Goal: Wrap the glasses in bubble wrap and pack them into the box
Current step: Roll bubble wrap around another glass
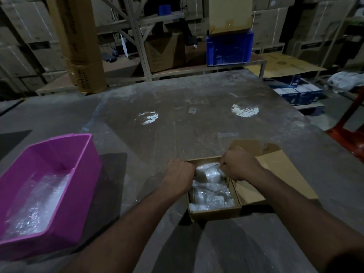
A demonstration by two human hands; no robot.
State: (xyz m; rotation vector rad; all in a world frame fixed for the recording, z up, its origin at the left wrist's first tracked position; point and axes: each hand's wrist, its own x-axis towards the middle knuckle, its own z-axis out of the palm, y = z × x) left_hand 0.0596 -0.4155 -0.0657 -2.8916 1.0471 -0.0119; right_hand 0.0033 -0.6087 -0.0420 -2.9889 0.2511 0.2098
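A small open cardboard box (pixel 214 212) sits on the table near me, its lid (pixel 275 174) folded out to the right. Inside lie bubble-wrapped glasses: one bundle (pixel 211 197) at the near end and another bundle (pixel 208 171) at the far end. My left hand (pixel 180 173) grips the left end of the far bundle at the box's far left corner. My right hand (pixel 239 164) pinches the right end of the same bundle, with the fingers curled over it. The glass inside the wrap is hidden.
A pink plastic bin (pixel 82 174) holding loose bubble wrap (pixel 37 203) stands at the left on the grey table (pixel 177 125). Beyond the table are shelves, a blue crate (pixel 229 49), stacked cartons and a tall cardboard tube (pixel 82 46). A red stool (pixel 352 133) is at the right.
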